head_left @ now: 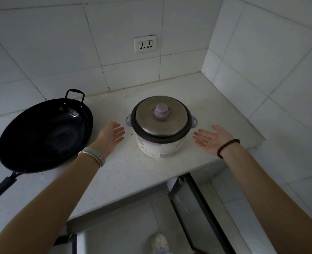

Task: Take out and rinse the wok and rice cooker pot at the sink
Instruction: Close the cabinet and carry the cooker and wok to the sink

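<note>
A white and lilac rice cooker [159, 148] stands on the white counter [126, 173], covered by a metal lid [160, 118] with a lilac knob. Its inner pot is hidden under the lid. A black wok [43, 134] with a long handle sits at the counter's left. My left hand [111, 135] reaches toward the cooker's left side, fingers straight, a short gap away. My right hand [212, 139] is held palm up to the cooker's right, fingers straight, also apart from it. Both hands hold nothing.
Tiled walls close in the corner behind and to the right of the cooker. A double wall socket [145, 44] sits above it. Below the counter edge an open cabinet door [197, 209] stands out over the tiled floor.
</note>
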A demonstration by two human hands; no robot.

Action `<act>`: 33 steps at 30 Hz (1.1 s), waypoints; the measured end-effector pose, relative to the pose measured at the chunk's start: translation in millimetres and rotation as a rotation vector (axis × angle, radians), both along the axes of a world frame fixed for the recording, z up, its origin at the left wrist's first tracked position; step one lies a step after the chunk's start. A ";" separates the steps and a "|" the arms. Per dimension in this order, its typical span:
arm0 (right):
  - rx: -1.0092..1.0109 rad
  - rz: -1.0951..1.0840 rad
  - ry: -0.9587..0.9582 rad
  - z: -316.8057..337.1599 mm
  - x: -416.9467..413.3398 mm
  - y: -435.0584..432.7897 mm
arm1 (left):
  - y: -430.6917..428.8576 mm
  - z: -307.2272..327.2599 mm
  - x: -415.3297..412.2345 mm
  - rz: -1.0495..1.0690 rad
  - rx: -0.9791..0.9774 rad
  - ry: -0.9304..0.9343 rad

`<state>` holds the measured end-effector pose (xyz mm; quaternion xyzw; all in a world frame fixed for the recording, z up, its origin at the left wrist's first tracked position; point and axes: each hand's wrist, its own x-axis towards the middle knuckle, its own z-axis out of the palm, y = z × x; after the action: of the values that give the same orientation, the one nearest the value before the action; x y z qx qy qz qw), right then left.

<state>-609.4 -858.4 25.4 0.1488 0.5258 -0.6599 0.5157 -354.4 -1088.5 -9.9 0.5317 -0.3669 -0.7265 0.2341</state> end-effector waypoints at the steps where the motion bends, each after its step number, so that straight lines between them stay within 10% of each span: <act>1: -0.006 0.005 0.005 -2.7 6.3 7.8 | 10.0 -2.7 9.9 0.005 -0.047 -0.008; 10: -0.077 0.158 0.185 -30.3 100.0 96.3 | 130.6 -20.1 107.9 -0.140 -0.586 -0.225; 24: 0.367 0.567 1.607 -94.2 185.5 209.9 | 259.5 -55.8 164.3 -0.541 -1.256 -0.631; 33: 0.594 0.765 1.319 -142.7 149.0 281.5 | 347.7 -87.4 127.2 -0.659 -1.243 -0.738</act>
<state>-460.4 -576.9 -117.3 -0.3295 0.8883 -0.2233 0.2290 -227.1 -740.8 -97.3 0.3740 -0.8976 -0.1974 0.1242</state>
